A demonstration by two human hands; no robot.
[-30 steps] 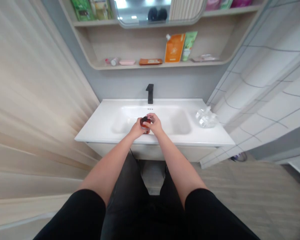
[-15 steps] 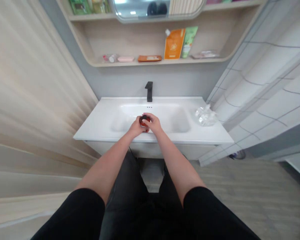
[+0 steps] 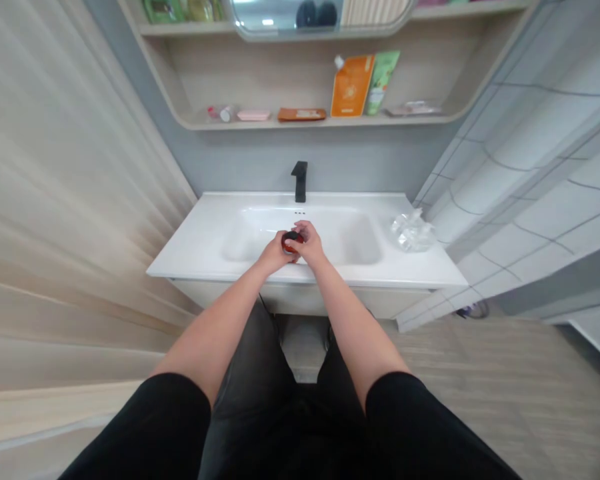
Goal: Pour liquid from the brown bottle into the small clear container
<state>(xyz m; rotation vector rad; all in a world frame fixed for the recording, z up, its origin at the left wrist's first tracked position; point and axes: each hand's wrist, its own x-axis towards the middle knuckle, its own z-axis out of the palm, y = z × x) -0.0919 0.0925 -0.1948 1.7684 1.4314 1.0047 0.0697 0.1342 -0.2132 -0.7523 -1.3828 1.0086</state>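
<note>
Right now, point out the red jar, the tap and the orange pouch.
red jar (image 3: pixel 289 245): head view, its red side between the hands.
tap (image 3: pixel 300 180): head view, middle of its black body.
orange pouch (image 3: pixel 351 87): head view, its front face.

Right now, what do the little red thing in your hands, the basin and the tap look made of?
The small red object, held by left hand and right hand: too small to tell, perhaps glossy plastic or glass, dark top. Basin: glossy white, probably ceramic. Faucet: matte black, likely coated metal.
</note>
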